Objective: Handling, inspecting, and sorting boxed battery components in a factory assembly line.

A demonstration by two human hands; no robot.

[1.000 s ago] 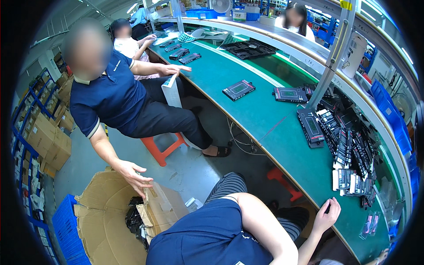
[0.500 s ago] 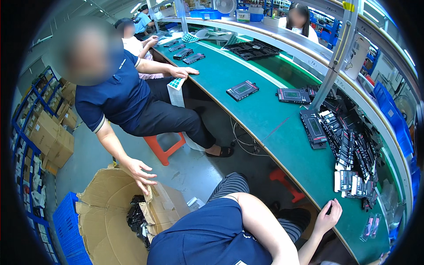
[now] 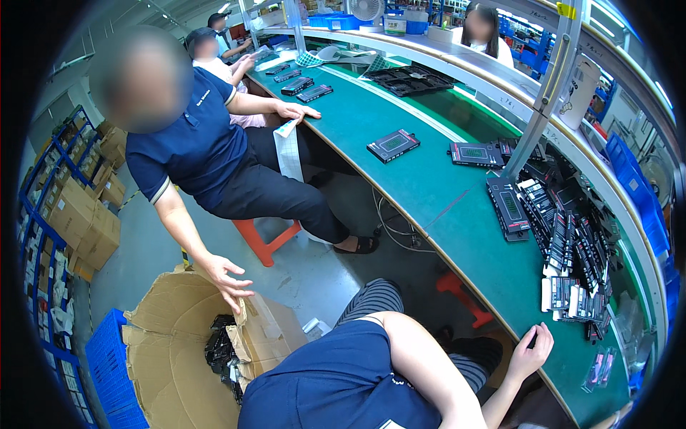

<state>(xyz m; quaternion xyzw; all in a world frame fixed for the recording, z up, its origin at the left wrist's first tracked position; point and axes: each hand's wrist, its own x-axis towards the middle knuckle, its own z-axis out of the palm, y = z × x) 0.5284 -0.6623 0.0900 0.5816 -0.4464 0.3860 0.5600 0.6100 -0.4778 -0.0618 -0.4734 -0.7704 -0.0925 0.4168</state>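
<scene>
My right hand (image 3: 532,350) rests at the near edge of the green-topped table (image 3: 457,247), fingers loosely bent with a gap between thumb and fingers and nothing in them. Close to it lie several overlapping black-and-white flat cartons (image 3: 572,239) and a small clear packet with pink parts (image 3: 599,368). A black boxed item (image 3: 507,209) is just beyond. My left forearm (image 3: 436,368) bends across me and leaves the picture at the lower edge, so my left hand is hidden from view.
A seated co-worker (image 3: 189,157) holds one hand over an open cardboard carton (image 3: 168,350) with black items inside. A white sheet (image 3: 289,154) hangs by their other hand. A single black box (image 3: 394,145) stands mid-table. A metal post (image 3: 539,107) rises at the far side.
The co-worker's head and torso have shifted slightly right, and the hand at the table has moved. The hanging sheet shows white where green squares showed before. My right hand stays still.
</scene>
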